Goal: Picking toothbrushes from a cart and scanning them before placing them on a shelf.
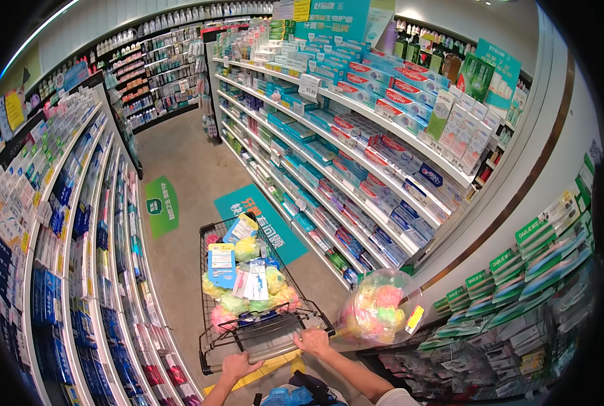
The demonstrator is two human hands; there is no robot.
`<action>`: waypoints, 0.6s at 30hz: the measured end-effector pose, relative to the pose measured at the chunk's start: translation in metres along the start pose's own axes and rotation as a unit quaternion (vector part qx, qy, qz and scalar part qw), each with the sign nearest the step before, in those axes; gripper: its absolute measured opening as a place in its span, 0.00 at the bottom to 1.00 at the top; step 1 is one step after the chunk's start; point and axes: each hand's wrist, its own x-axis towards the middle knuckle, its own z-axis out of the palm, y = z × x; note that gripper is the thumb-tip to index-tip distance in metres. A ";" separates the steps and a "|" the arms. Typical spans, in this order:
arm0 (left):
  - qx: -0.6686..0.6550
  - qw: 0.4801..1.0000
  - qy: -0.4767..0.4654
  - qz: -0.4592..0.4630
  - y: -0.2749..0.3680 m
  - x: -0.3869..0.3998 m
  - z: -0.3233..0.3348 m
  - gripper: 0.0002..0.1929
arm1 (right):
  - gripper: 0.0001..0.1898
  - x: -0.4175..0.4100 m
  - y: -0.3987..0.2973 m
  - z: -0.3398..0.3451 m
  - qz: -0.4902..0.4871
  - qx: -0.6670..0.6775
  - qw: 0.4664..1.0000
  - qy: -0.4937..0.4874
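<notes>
Both hands rest on the push handle [274,353] of a black wire shopping cart. My left hand [238,366] is curled over its left part, and my right hand [312,340] grips it farther right. Inside the cart basket [204,266] lie several pastel mesh bath sponges [276,279] in yellow, green and pink. On top of them are a blue-and-yellow carded pack [222,265], white-and-pink packs [252,280] and another blue-and-yellow pack [241,228] near the front. What lies underneath is mostly hidden.
Toothpaste shelves [363,188] line the right side, and shelves of boxed goods [73,264] the left. Close by the cart's right rear corner stands a clear bin [350,325] of mesh sponges. Hanging toothbrush packs [505,289] are at the near right. Floor stickers [162,205] mark the aisle.
</notes>
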 end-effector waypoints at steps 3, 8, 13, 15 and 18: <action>0.016 1.000 0.000 -0.001 -0.012 0.016 -0.005 0.36 | 0.20 0.019 -0.002 0.005 -0.003 0.007 1.000 0.002; 0.021 1.000 0.004 0.004 -0.031 0.038 -0.014 0.36 | 0.19 0.044 -0.004 0.016 0.002 0.021 1.000 0.007; 0.022 1.000 0.010 0.011 -0.048 0.052 -0.020 0.36 | 0.19 0.062 -0.012 0.026 0.013 0.023 1.000 0.013; 0.013 1.000 0.013 0.025 -0.056 0.058 -0.020 0.36 | 0.18 0.067 -0.015 0.025 0.036 0.006 0.999 -0.007; 0.003 0.999 0.007 0.032 -0.061 0.062 -0.027 0.36 | 0.20 0.073 -0.021 0.028 0.063 -0.013 0.997 -0.040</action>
